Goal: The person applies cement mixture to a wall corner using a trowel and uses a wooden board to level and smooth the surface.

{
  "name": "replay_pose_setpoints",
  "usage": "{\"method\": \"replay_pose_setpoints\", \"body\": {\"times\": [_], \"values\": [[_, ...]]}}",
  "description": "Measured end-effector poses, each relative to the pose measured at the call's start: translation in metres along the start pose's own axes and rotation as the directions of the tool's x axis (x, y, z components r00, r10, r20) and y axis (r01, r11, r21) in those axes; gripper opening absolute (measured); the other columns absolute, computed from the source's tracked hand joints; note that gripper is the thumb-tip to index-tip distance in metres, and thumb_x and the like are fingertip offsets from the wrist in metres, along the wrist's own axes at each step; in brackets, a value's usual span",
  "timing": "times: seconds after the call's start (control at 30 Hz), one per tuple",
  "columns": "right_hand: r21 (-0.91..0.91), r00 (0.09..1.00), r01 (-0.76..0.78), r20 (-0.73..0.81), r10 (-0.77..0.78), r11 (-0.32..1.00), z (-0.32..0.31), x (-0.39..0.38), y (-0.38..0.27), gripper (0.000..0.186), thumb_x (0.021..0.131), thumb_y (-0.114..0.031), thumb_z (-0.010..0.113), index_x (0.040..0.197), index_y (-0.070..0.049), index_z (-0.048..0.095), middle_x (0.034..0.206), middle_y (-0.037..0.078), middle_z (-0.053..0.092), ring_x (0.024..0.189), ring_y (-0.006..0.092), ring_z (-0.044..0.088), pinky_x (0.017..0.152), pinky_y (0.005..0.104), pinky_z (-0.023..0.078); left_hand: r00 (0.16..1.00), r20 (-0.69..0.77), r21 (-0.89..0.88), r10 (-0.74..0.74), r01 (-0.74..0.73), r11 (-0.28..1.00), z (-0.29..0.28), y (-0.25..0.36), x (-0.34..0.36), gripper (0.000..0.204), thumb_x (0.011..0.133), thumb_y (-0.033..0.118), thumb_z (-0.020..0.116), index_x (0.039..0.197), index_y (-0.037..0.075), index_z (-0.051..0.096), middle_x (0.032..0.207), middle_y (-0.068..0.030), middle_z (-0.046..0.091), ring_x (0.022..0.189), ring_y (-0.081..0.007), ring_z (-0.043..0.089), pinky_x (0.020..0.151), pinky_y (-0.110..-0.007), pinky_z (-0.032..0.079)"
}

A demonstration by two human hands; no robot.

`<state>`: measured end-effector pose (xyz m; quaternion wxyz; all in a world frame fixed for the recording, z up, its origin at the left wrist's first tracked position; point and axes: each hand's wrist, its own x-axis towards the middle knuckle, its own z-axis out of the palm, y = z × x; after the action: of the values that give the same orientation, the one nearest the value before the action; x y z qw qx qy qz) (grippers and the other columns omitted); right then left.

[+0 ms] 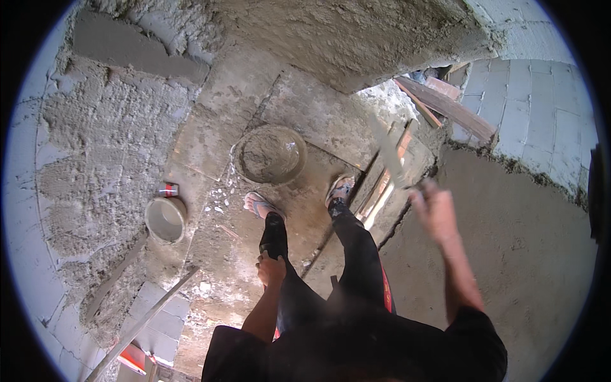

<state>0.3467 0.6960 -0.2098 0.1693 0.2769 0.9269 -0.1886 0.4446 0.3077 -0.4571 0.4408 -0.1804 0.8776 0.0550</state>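
My right hand (434,210) grips the handle of a flat metal trowel (388,153), whose blurred blade points up and away from me over some boards. My left hand (270,269) is curled against my black trouser leg (275,238) near the knee, apparently gripping the fabric. Just beyond my sandalled feet sits a wide, shallow round tub (270,155) with grey wet mortar inside. A smaller bucket (164,219) with grey residue stands to the left, beside a small red object (169,190).
Long boards (375,191) lie right of my feet; more planks (445,105) are behind. Rough mortar (356,44) covers the wall ahead. Blocks (534,114) and smooth render (496,254) are on the right, rough render (108,146) on the left. A long pole (146,318) slants lower left.
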Motion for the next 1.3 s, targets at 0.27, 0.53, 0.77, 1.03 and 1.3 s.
{"method": "replay_pose_setpoints", "body": {"times": [0.27,0.53,0.77,1.03,1.3], "values": [[0.256,0.832,0.242,0.442,-0.336,0.936,0.25,0.094,-0.049,0.041,0.089,-0.037,0.062,0.101,0.002,0.068,0.098,0.027,0.067,0.095,0.0433,0.065,0.082,0.0507,0.051,0.998,-0.034,0.004,-0.052,0.052,0.999,-0.007,0.015,0.003,0.065,0.086,0.038,0.068,0.142,0.012,0.046,0.124,-0.0163,0.06,0.113,-0.0362,0.061,0.093,-0.049,0.052],[0.485,0.947,0.055,0.252,-0.199,0.873,0.281,0.085,0.06,0.051,0.09,-0.036,0.062,0.117,0.007,0.058,0.1,0.027,0.068,0.101,0.0436,0.064,0.087,0.0476,0.05,0.993,-0.102,0.043,-0.067,0.072,0.996,0.003,0.041,0.004,0.066,0.082,0.048,0.069,0.135,0.011,0.054,0.122,-0.0166,0.064,0.112,-0.0383,0.062,0.093,-0.051,0.051],[0.022,0.749,-0.649,0.195,0.633,0.76,0.285,0.034,0.325,0.052,0.089,-0.038,0.064,0.124,0.0,0.061,0.107,0.026,0.068,0.104,0.0403,0.065,0.091,0.0464,0.051,0.905,-0.139,-0.08,0.402,-0.415,0.906,-0.035,0.113,0.006,0.055,0.087,0.039,0.069,0.126,0.001,0.061,0.124,-0.0234,0.063,0.113,-0.0394,0.061,0.097,-0.046,0.048],[0.251,0.812,-0.531,-0.123,0.571,0.809,0.359,0.171,0.36,0.065,0.09,-0.051,0.061,0.123,0.005,0.058,0.111,0.033,0.063,0.107,0.0451,0.061,0.091,0.0511,0.049,0.722,-0.131,-0.005,0.68,-0.686,0.727,-0.013,0.26,0.027,0.048,0.085,0.032,0.072,0.123,0.005,0.063,0.118,-0.0193,0.065,0.11,-0.0391,0.06,0.094,-0.047,0.048],[0.234,0.74,-0.562,-0.288,0.609,0.793,0.406,0.223,0.378,0.061,0.086,-0.046,0.068,0.121,0.002,0.054,0.11,0.026,0.065,0.102,0.0423,0.064,0.088,0.0493,0.05,0.54,-0.289,-0.086,0.79,-0.837,0.541,0.013,0.341,0.131,0.045,0.086,0.03,0.073,0.121,0.004,0.065,0.12,-0.0202,0.065,0.114,-0.0369,0.061,0.097,-0.041,0.048]]}}
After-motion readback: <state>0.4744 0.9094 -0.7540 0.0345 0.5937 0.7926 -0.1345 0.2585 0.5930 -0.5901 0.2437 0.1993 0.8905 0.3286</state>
